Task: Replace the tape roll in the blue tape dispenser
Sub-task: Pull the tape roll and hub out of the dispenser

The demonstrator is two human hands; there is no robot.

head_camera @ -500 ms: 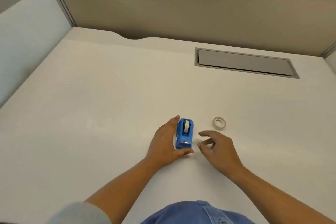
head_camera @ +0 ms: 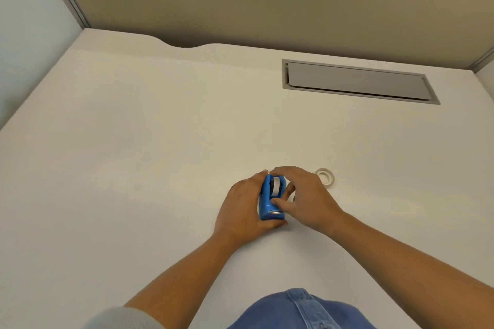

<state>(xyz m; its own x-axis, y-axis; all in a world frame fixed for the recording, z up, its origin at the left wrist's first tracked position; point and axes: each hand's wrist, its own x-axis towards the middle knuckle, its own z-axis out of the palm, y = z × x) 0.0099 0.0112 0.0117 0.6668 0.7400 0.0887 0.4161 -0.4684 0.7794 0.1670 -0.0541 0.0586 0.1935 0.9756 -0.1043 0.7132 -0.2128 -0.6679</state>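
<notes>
I am seeing two hands, one dispenser and two tape rolls on the white desk [head_camera: 133, 141]. The left hand [head_camera: 242, 207] is cupping the left side of the blue tape dispenser [head_camera: 268, 201], fingers wrapped against it. One tape roll [head_camera: 275, 185] is sitting inside the dispenser. The right hand [head_camera: 304, 195] is closing on the dispenser's right side, thumb pressing its top. A spare tape roll [head_camera: 325, 175] is lying flat just beside that hand.
</notes>
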